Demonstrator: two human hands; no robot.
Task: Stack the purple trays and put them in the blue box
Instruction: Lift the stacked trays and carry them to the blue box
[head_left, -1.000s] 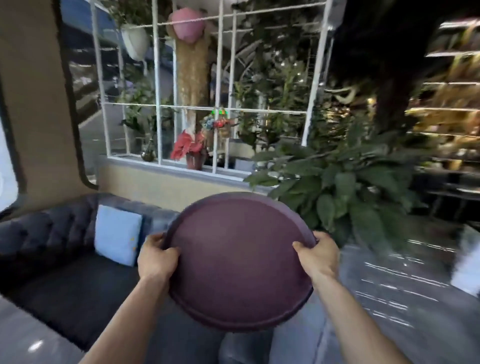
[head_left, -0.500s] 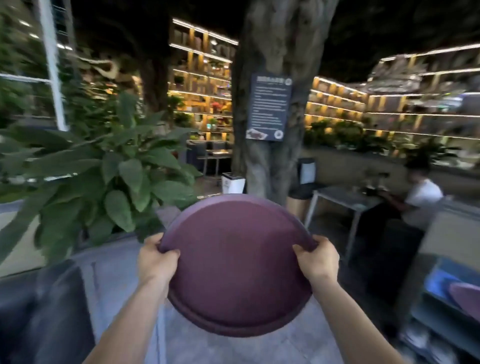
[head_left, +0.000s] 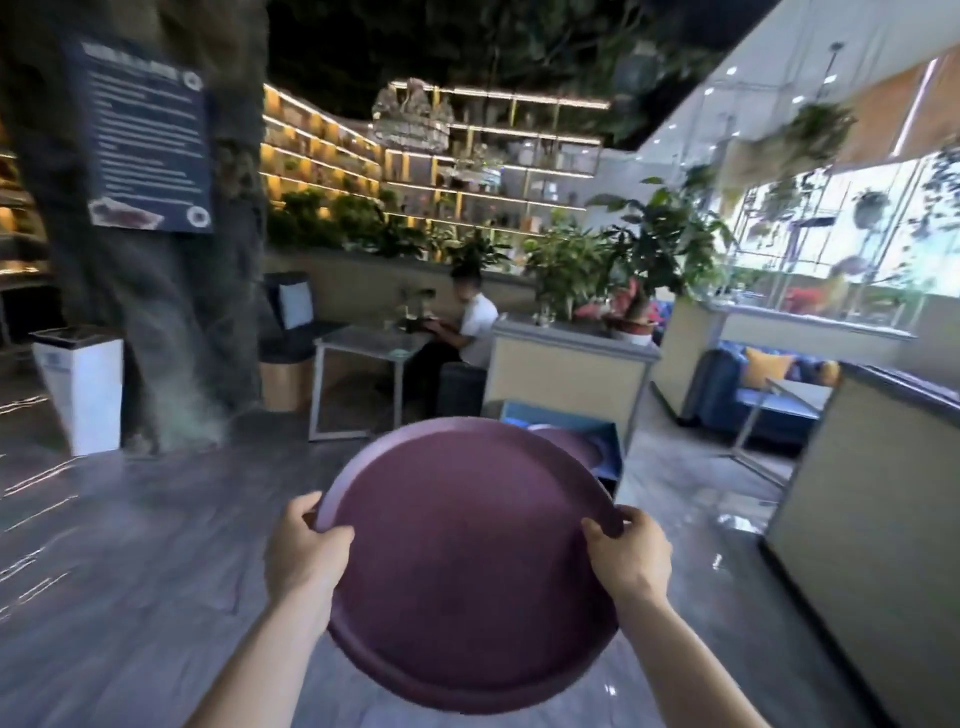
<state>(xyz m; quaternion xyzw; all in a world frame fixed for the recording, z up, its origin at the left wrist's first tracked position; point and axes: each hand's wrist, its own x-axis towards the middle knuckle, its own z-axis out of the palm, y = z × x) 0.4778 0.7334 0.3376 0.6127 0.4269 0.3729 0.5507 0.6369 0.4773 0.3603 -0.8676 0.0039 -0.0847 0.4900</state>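
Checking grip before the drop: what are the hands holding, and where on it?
Both hold a round purple tray by its rim: left hand on the left edge, right hand on the right edge, thumbs over the lip.

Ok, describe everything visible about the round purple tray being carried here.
The round purple tray is a matte, plastic-looking disc with a low raised rim and nothing on it. It is held in the air, tilted toward the camera. The left hand and right hand grip opposite edges, thumbs over the rim. Its far edge hides part of the blue box behind it.
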